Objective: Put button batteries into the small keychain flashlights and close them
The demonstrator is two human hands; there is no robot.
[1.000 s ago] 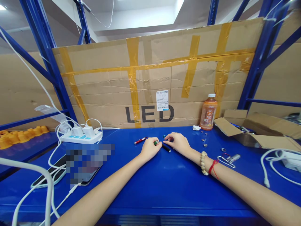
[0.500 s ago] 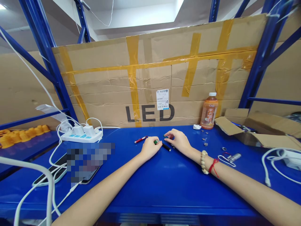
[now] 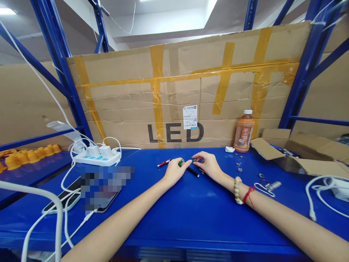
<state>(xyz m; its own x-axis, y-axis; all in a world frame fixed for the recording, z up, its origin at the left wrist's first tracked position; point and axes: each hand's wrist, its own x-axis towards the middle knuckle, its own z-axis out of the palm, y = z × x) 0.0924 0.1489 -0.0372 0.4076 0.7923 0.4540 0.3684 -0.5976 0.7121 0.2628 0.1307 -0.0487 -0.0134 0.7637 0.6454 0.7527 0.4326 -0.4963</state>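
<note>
My left hand (image 3: 172, 171) is closed around a small green metal tube (image 3: 181, 162), much of it hidden by the fingers. Its thumb points toward my right hand (image 3: 209, 165), which wears a bead bracelet (image 3: 238, 190) and a red string. Between the right fingertips is a small dark part (image 3: 193, 159) with a greenish tint, too small to name. The fingertips of both hands almost meet there. Just below them a slim black tube (image 3: 193, 171) lies on the blue tabletop (image 3: 177, 218). A red pen-shaped stick (image 3: 164, 163) rests beyond the left hand.
At left are a white power strip (image 3: 97, 158), white cables and phones (image 3: 61, 196). An orange drink bottle (image 3: 244, 131), small metal bits (image 3: 240, 170), a keychain-like piece (image 3: 272, 186) and an open cardboard box (image 3: 297, 157) are at right. A cardboard sheet (image 3: 125, 109) stands behind.
The left thumb has moved up and right, closer to the small part at my right fingertips. The green tube has tilted slightly in the left hand. The whole view has shifted a little.
</note>
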